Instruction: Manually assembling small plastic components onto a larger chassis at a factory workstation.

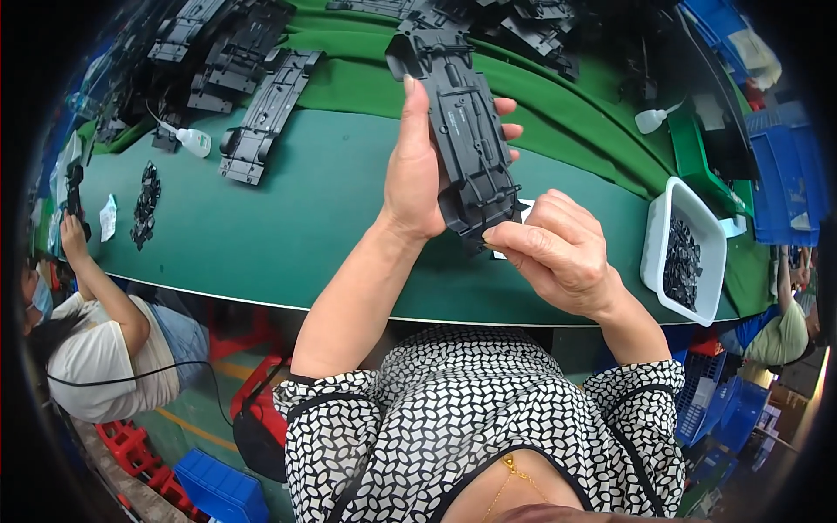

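Observation:
A long black plastic toy car chassis is tilted up over the table, its underside with rods and moulded ribs facing me. My left hand is closed round it, thumb along the left edge and fingertips showing past the right edge. At the chassis's near end, my right hand is closed in a pinch, thumb and forefinger against the lower right corner. Whatever sits between those fingertips is too small and dark to make out. A bit of white shows behind the chassis, beside the right hand.
Another chassis lies left on the green table, near a small white bottle and a heap of small black parts. At right are a white tub of black pieces and a green bin. A co-worker sits at left.

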The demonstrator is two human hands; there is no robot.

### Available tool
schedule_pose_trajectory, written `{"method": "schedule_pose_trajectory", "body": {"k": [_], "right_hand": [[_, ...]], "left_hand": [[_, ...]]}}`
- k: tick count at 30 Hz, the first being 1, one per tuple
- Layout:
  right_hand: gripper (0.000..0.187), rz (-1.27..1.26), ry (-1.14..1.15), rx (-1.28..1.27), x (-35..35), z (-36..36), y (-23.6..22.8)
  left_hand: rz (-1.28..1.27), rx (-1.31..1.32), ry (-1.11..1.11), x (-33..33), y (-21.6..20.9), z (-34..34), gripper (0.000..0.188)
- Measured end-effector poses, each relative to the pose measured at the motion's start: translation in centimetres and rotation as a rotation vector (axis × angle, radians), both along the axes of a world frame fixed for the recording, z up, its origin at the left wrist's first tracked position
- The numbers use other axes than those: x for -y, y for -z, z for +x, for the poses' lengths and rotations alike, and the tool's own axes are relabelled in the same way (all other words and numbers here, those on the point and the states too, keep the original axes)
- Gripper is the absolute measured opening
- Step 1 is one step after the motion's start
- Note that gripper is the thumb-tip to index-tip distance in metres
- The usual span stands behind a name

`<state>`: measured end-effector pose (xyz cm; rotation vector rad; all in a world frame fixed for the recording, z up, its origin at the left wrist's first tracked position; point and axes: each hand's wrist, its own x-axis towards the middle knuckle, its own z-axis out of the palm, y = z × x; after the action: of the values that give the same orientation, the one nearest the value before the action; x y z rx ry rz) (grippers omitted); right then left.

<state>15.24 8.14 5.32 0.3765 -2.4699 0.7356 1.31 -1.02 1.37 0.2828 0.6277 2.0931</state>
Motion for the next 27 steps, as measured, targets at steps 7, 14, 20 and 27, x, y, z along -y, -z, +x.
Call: {"method": "schedule_pose_trajectory", "body": {"k": [7,14,20,27], "right_hand": [[0.038,0.34,-0.128,-0.272,-0.7,0.7,0.7],[0.037,0.35,-0.106,-0.275,-0.7,0.9,0.9],[0.036,0.329,-0.103,-0.326,-0.3,0.3,2.0],[0.035,0.326,-0.101,-0.293,-0.3,0.1,2.3]], "left_hand": [[-0.014,-0.046,-0.021,0.1,-0.3,0.1,0.073],[-0.007,-0.043,-0.014,0.2,-0.5,0.2,0.072],[-0.01,-0.067,-0.01,0.2,-0.7,0.2,0.071],[-0.026,-0.096,-0.014,0.2,-0.6,0.2,0.072]]}}
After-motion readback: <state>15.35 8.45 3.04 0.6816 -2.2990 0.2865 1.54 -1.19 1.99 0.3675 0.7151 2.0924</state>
